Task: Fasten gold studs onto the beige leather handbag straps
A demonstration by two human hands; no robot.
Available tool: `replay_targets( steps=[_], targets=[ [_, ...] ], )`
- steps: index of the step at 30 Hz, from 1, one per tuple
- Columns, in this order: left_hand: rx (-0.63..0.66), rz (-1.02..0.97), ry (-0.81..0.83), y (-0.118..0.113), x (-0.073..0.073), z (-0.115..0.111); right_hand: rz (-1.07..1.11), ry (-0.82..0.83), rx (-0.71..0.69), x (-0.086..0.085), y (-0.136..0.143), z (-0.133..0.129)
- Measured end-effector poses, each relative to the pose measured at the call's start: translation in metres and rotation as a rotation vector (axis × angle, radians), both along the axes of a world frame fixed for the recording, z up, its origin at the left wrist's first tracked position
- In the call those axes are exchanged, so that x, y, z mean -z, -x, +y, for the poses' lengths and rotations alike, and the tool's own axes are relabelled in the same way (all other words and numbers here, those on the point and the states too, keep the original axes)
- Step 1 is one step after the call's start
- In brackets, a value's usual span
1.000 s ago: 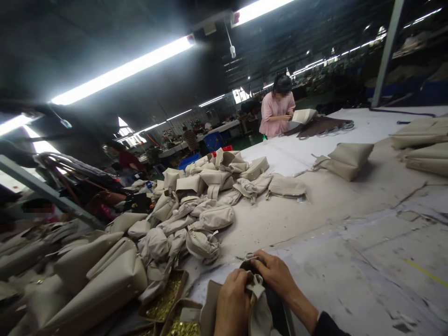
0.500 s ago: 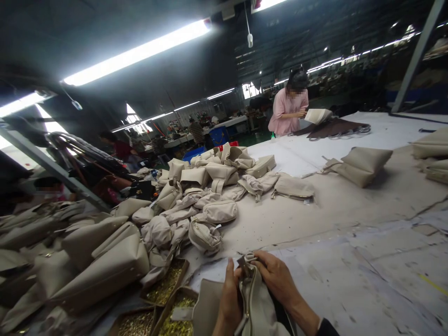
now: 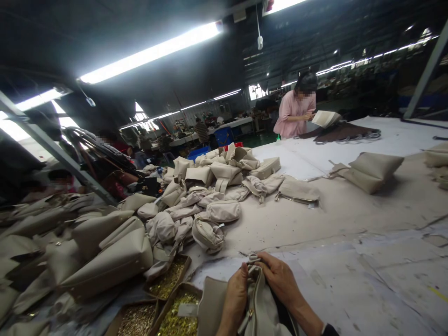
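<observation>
A soft beige bag [image 3: 261,308] is held at the very bottom of the view, right in front of the person, on the near edge of the bench [image 3: 350,261]. It lies between the two hands and touches both. Its long side runs away from the person, from the bottom edge up to a small metal piece [image 3: 252,259] at its top end.

The left hand [image 3: 235,298] is closed on the bag's left side, with the thumb pointing up. The right hand [image 3: 282,282] is closed on the top end, with the fingertips pinched just beside the metal piece. The right hand is nearer to that piece.

The lower part of the bag is cut off by the bottom edge. What the metal piece is cannot be made out. The inside of the bag is dark and hidden.

To the left, just beside the left hand, open boxes of small gold parts [image 3: 175,317] are seen. Further off, a big pile of beige bags [image 3: 196,205] is spread on the bench. Another person in pink [image 3: 294,112] is seen at the far end, well apart.
</observation>
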State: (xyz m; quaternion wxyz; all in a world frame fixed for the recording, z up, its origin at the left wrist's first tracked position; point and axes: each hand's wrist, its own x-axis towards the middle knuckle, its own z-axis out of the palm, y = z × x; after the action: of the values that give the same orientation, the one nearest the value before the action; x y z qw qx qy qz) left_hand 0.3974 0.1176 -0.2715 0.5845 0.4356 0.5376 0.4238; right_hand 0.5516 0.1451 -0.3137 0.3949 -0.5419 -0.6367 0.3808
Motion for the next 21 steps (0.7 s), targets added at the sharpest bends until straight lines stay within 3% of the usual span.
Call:
replay_targets(
  steps=[9,13,18,21],
  targets=[
    [-0.110,-0.153,0.110,-0.003,0.022,0.001,0.009,-0.007,-0.014,0.000,-0.001,-0.004],
    [-0.203,-0.050,0.061,-0.014,0.029,0.002,0.011,-0.061,-0.009,0.009,-0.002,-0.005],
    [-0.249,0.167,-0.050,-0.031,0.031,-0.007,0.008,-0.003,-0.180,0.030,-0.029,0.001],
    [-0.256,0.168,-0.085,-0.038,0.037,-0.014,-0.061,-0.019,-0.341,0.021,-0.045,0.021]
  ],
)
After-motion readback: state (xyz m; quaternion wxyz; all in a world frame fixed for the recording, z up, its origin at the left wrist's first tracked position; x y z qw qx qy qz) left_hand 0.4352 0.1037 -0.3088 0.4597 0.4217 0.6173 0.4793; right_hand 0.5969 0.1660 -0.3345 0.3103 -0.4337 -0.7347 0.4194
